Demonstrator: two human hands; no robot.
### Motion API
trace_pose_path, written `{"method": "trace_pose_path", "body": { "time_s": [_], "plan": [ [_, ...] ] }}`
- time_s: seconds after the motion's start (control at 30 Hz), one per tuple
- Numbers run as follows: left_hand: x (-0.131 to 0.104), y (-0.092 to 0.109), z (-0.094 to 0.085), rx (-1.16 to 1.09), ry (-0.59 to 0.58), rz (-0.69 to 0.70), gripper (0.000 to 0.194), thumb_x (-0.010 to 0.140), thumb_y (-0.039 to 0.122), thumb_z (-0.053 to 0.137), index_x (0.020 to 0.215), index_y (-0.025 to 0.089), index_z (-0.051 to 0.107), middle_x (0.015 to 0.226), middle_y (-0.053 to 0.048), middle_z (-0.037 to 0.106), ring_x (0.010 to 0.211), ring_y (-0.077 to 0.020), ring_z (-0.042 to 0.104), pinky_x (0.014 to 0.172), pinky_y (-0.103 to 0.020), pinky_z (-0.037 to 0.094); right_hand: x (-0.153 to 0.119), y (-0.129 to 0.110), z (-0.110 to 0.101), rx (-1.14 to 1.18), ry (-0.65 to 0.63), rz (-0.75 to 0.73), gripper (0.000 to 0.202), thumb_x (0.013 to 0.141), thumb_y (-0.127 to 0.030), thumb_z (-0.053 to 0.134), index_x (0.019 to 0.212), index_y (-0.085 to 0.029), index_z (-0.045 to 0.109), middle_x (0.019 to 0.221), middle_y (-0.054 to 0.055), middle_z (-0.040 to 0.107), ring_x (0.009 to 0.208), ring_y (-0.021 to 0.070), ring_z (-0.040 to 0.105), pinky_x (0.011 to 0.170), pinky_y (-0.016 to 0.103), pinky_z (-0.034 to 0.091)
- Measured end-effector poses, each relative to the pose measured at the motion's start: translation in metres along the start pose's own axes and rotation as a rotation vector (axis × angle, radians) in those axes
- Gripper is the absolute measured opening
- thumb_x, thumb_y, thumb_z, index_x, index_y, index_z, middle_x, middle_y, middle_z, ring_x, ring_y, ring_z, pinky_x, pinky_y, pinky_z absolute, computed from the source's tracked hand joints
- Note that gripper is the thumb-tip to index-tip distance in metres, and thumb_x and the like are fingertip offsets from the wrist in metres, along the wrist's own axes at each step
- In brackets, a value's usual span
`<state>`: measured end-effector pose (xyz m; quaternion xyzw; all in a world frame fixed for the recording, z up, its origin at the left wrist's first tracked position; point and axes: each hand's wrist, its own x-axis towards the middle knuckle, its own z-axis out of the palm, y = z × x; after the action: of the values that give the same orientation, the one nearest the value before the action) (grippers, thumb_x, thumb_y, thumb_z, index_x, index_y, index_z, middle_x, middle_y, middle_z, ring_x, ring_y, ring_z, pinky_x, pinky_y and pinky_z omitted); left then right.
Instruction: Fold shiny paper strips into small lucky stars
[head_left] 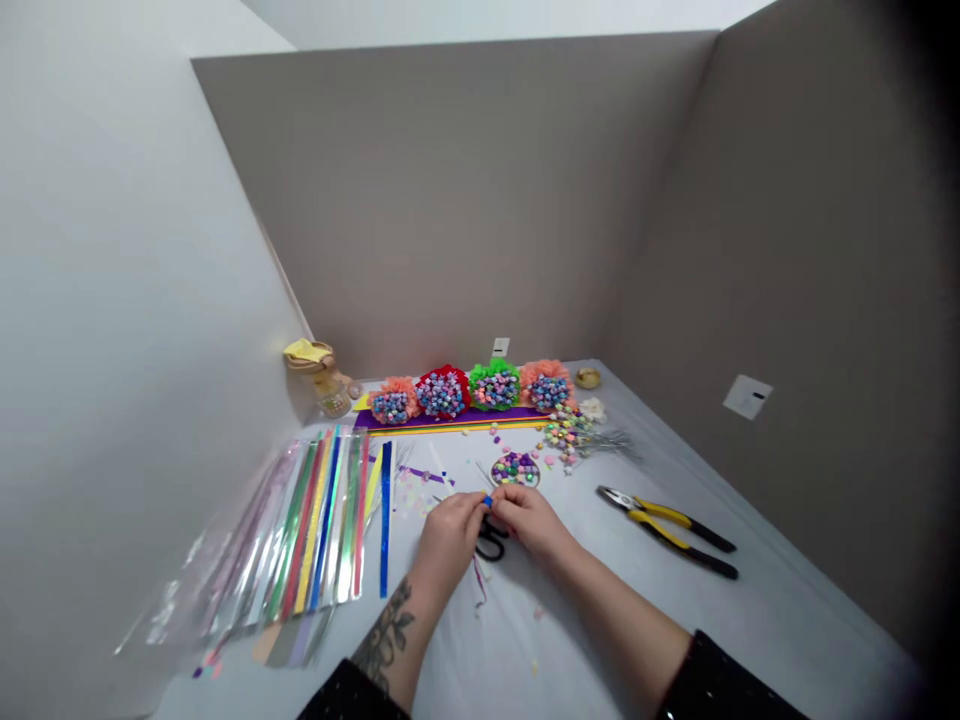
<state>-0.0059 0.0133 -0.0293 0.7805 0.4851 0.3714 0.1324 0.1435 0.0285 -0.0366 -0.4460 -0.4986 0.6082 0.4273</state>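
My left hand (454, 522) and my right hand (527, 515) meet over the middle of the table, fingertips pinched together. Between them is a small blue folded paper piece (488, 501), held from both sides; its exact shape is too small to make out. Black-handled scissors (491, 545) lie just under the hands, their blades mostly hidden. Beyond my right hand stands a round dish (516, 470) of small folded paper stars in several colours. To the left lie a glittery blue paper strip (386, 520) and a yellow strip (373, 483).
Foil and coloured strips in clear sleeves (307, 530) cover the left side. Pliers (667, 530) with yellow-black handles lie at right. Thin wires (611, 443) and loose stars (566, 430) sit behind them. Several paper-ruffled star bouquets (495, 385) line the back wall, beside a jar (334, 400).
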Motion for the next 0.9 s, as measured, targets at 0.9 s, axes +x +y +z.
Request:
{"method": "trace_pose_path", "body": {
  "time_s": [0.9],
  "plan": [
    [0.004,-0.004,-0.001,0.085,-0.027,0.159,0.022,0.086,0.017,0.05,0.099,0.017,0.067,0.092,-0.006,0.073,0.083,-0.0177,0.068,0.077,-0.032,0.057,0.01,0.008,-0.005,0.048,-0.055,0.04,0.017,0.066,-0.029,0.055,0.058,-0.017,0.047,0.041,-0.007,0.042,0.037,0.0053,0.03,0.038,0.019,0.02]
  ]
}}
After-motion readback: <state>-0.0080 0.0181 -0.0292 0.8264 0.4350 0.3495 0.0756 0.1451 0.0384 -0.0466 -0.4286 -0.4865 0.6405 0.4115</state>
